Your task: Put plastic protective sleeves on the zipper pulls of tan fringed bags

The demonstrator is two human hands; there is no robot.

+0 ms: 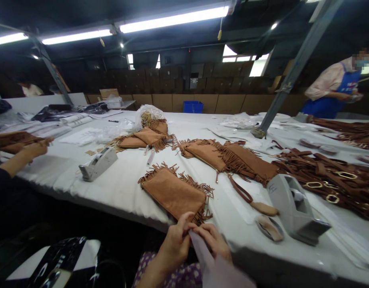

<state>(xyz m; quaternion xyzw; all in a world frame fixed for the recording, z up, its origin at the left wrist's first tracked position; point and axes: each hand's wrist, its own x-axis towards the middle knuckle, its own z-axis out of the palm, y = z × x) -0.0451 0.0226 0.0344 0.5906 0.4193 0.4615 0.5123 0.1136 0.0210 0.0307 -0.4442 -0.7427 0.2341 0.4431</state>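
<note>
My left hand point(176, 242) and my right hand point(213, 241) are close together at the table's front edge. Their fingers pinch the top of a thin pale sheet point(218, 268), which hangs down toward my lap; whether it is paper or plastic I cannot tell. Just beyond my fingertips lies a flat brown fringed pouch point(174, 192). More fringed pouches point(204, 154) lie behind it, one with a zip pull and a brown wrist strap point(240, 189). Another small pile of fringed pouches point(145, 138) sits farther back.
Grey tape dispensers stand to the left point(98, 163) and right point(295, 208), a tape roll point(270, 228) near the right one. Brown straps with gold rings point(328, 176) heap at right. A metal post point(292, 76) rises from the table. A co-worker's hand point(37, 150) is at left; another person point(334, 88) stands far right.
</note>
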